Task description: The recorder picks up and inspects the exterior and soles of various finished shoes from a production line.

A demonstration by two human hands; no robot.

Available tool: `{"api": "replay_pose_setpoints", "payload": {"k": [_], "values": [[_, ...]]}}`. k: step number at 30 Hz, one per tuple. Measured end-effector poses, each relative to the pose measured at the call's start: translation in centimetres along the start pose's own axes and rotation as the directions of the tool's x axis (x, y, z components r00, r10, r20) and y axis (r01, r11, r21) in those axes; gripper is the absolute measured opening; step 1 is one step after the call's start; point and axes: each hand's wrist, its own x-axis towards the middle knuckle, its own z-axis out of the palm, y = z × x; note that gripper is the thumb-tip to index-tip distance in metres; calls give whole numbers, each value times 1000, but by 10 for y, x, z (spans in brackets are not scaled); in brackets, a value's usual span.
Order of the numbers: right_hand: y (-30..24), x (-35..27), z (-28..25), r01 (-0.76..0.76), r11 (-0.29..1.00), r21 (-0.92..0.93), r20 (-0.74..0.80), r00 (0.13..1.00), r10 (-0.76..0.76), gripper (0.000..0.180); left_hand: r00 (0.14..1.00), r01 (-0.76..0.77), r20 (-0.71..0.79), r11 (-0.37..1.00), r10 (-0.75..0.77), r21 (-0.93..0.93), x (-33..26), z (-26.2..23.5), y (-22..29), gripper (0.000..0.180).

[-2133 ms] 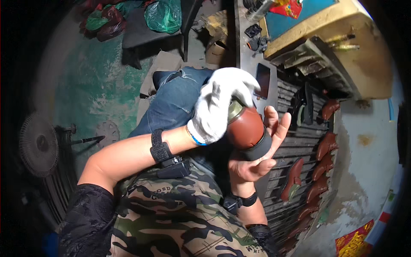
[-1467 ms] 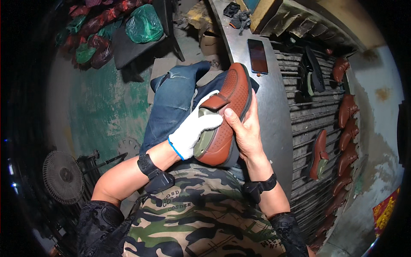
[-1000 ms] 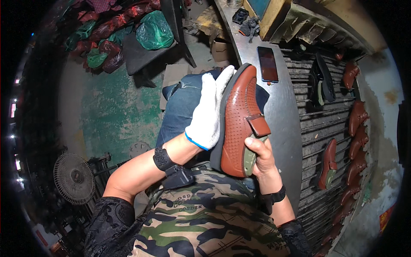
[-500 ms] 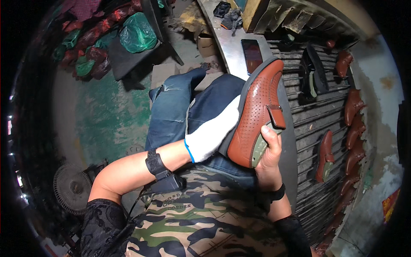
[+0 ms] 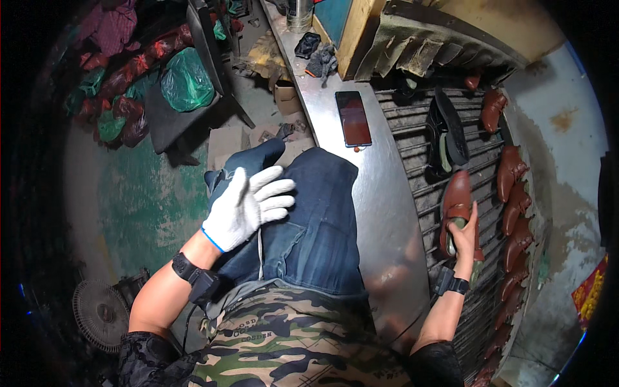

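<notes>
My right hand (image 5: 465, 237) reaches out to the right and grips a reddish-brown leather loafer (image 5: 456, 193) at its heel opening, thumb inside on the green-grey lining. The loafer is over the dark slatted rack (image 5: 412, 187), toe pointing away from me; whether it rests on the slats I cannot tell. Partly hidden behind my hand is another brown shoe (image 5: 478, 257). My left hand (image 5: 248, 203), in a white glove with a blue cuff, is held above my jeans. Its fingers are spread and nothing is in it.
A metal bench top (image 5: 380, 213) runs along my right leg, with a phone (image 5: 353, 119) and a dark grey cloth (image 5: 320, 62) on it. Black shoes (image 5: 445, 135) and a row of brown shoe uppers (image 5: 516, 206) occupy the rack. A fan (image 5: 100, 316) stands at lower left.
The loafer has gone from in front of my lap to the rack on the right, in my right hand. My left hand has let go of it and drawn back left, fingers opened.
</notes>
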Motion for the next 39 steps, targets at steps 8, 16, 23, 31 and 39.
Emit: {"api": "replay_pose_setpoints", "payload": {"k": [8, 16, 23, 31, 39], "values": [[-95, 77, 39, 338, 940, -49, -390, 860, -330, 96, 995, -88, 50, 995, 85, 42, 34, 30, 17, 83], [-134, 66, 68, 122, 543, 831, -224, 966, 127, 50, 974, -184, 175, 953, 144, 242, 59, 58, 8, 86], [-148, -16, 58, 11, 424, 906, 205, 864, -459, 98, 922, -360, 231, 906, 310, 223, 63, 55, -21, 96], [-55, 159, 69, -127, 918, 375, 234, 971, 38, 88, 947, -314, -76, 949, 312, -25, 29, 20, -10, 62], [-164, 61, 65, -364, 747, 556, 263, 930, 257, 79, 856, -474, 44, 747, 515, 466, -8, -14, 30, 58]]}}
